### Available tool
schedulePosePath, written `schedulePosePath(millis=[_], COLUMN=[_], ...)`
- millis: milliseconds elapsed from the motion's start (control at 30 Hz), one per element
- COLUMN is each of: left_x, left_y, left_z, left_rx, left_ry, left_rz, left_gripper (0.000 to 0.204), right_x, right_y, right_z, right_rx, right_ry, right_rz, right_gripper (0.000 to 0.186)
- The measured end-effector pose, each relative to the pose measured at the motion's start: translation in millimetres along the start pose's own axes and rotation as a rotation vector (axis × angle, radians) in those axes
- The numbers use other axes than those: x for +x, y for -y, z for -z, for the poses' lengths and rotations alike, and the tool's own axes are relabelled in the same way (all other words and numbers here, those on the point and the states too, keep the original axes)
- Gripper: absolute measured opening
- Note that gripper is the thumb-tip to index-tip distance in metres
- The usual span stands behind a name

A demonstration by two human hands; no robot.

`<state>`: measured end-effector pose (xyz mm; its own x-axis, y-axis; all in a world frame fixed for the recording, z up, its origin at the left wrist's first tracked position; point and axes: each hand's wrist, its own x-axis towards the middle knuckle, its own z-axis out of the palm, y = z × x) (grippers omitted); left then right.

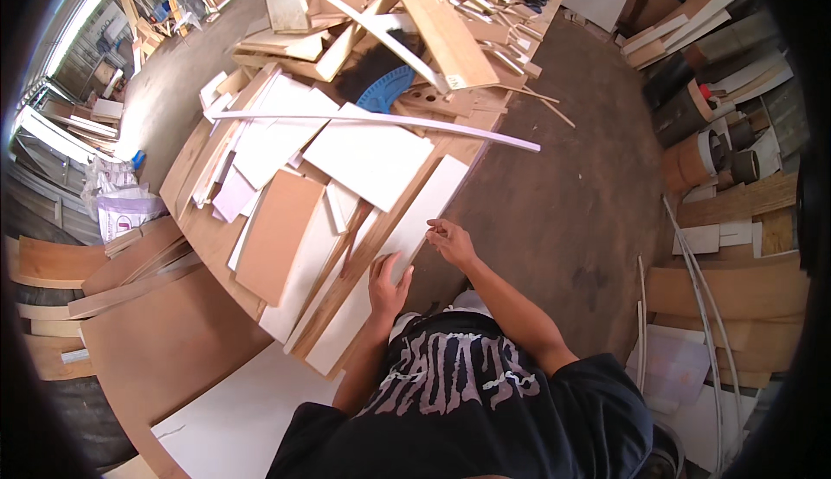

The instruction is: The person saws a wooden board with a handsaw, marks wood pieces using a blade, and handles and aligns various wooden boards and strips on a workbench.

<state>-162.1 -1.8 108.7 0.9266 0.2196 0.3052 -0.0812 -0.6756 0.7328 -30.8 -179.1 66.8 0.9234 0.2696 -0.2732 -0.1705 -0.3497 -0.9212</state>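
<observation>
A long narrow white board (418, 213) lies along the near right edge of the wooden worktable (183, 166). My left hand (389, 286) is at the board's edge, fingers stretched and thumb apart; nothing shows in its grip. Farther along the same edge, my right hand (450, 243) has its fingers curled together. Whether something small sits between those fingertips is too fine to tell. Beside the board runs a bare wooden strip (368, 258). A brown panel (279, 237) and a white sheet (368, 155) lie to the left and beyond.
A thin pale strip (381, 121) crosses the pile and juts past the table's right edge. Wood offcuts and a blue slotted plastic piece (384, 90) are heaped farther back. Large brown panels (177, 340) lean at left; boards and cylinders (688, 159) line the right.
</observation>
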Motion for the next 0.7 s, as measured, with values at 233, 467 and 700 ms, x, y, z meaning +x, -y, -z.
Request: schedulePosePath(millis=[233,467,700], left_x=[72.7,99.1,145.7], left_y=[-68.2,-90.3,-87.1], left_z=[-82.2,-122.7,-160.8], left_rx=[-0.174,-0.246,-0.347], left_ry=[-0.088,-0.023,-0.043], left_rz=[-0.003,0.144,0.25], left_gripper=[0.033,0.032,0.025], right_x=[-6.6,2.7,38.0], right_y=[22.3,-15.4,-18.5], right_z=[104.5,162.6,208.4], right_rx=[0.059,0.067,0.079], right_ry=[0.049,-0.032,0.036], right_rz=[0.113,0.063,-0.057], right_gripper=[0.039,0.04,0.038])
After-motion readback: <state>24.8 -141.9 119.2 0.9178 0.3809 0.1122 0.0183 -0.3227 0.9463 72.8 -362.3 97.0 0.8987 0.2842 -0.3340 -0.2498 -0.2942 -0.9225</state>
